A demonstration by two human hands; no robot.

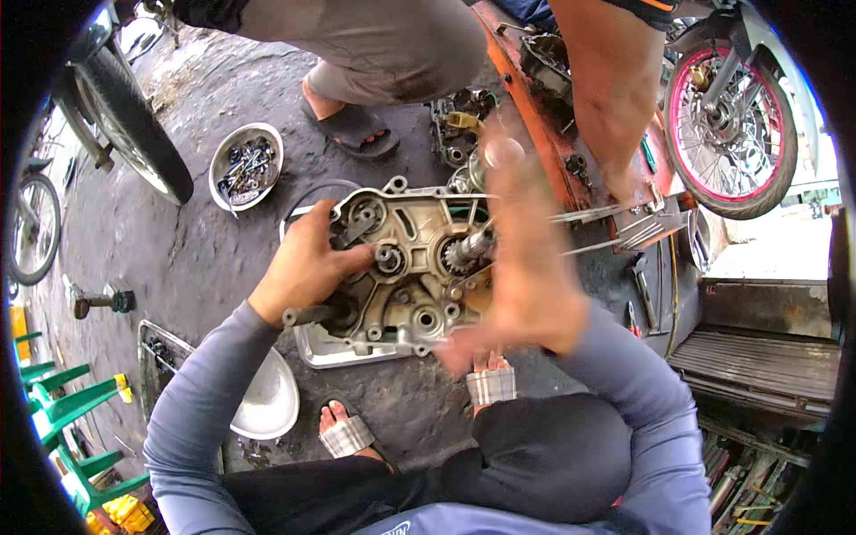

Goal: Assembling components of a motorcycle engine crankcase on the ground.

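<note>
A metal engine crankcase half [419, 303] lies in front of me over a pale tray [314, 349], its inside facing up. Two shafts stand in it: a short one [389, 259] at its middle and a toothed gear shaft [465, 253] to the right. My left hand [308, 267] grips the case's left side, the thumb reaching to the short shaft. Over the case's right side is my right hand [535, 267], heavily smeared by motion. Whether its fingers hold anything does not show, and it hides that part of the case.
A metal bowl [275, 160] of small parts stands at the far left, a white basin [281, 401] nearer. A person's sandalled foot [343, 120] is beyond the case. At right are an orange metal stand [526, 107], a hammer [644, 290] and a motorcycle wheel [785, 169].
</note>
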